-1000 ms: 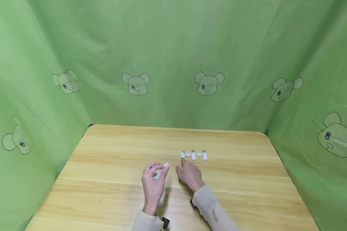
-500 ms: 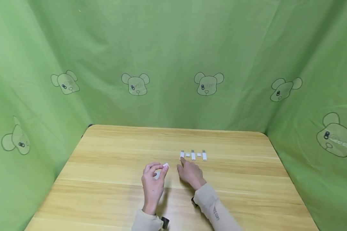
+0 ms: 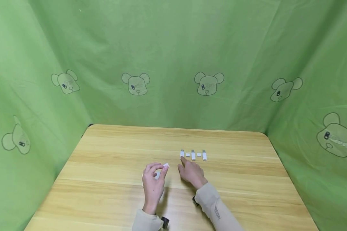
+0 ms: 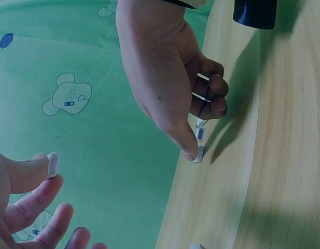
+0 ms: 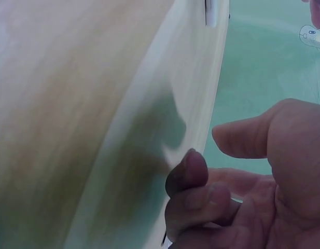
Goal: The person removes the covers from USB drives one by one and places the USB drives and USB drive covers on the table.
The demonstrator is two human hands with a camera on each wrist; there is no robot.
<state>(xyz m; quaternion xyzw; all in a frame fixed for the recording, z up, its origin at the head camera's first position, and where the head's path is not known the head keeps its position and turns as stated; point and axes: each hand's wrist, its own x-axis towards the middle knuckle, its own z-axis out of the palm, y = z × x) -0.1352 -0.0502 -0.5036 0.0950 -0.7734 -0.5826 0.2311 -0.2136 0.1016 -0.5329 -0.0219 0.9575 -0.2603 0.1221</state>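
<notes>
Over the table, the left hand pinches 1 cap (white).

The right grip covers the near end of the leftmost slim white stick with a grey metal plug. The left grip partly hides a small white cap and a whitish object of unclear shape. The head view crops both beige sleeves.

The head view is bright; dimmer, bluish wrist views show soft shadows across the tabletop.
</notes>
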